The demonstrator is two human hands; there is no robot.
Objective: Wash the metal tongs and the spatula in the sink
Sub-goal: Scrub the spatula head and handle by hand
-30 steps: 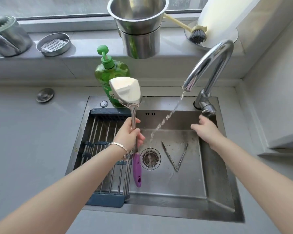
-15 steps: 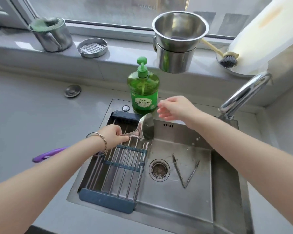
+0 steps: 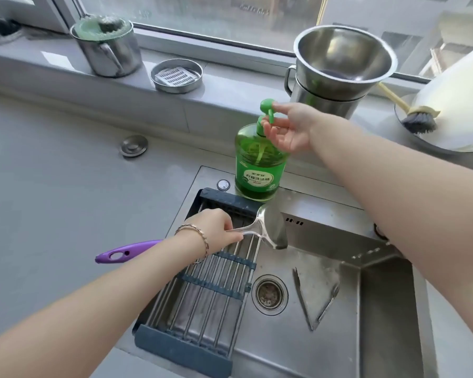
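Note:
My left hand (image 3: pixel 216 227) grips the metal shaft of the spatula (image 3: pixel 273 227). Its blade hangs over the back left of the sink (image 3: pixel 388 309), and its purple handle (image 3: pixel 123 253) sticks out left over the counter. My right hand (image 3: pixel 292 126) is at the pump (image 3: pixel 266 105) of the green dish soap bottle (image 3: pixel 260 165), thumb on the pump head and fingers curled under the nozzle. The metal tongs (image 3: pixel 302 298) lie spread in a V on the sink floor, right of the drain (image 3: pixel 269 294). No water is running.
A blue-ended roll-up drying rack (image 3: pixel 210 301) spans the sink's left side. On the window sill stand a steel mug (image 3: pixel 109 47), a round soap dish (image 3: pixel 176 76), stacked steel pots (image 3: pixel 339 69) and a dish brush (image 3: pixel 418 121). A sink plug (image 3: pixel 133 145) lies on the grey counter.
The water has stopped. My right hand left the tap and reached up to the soap pump. My left hand lowered the spatula from upright to flat over the rack.

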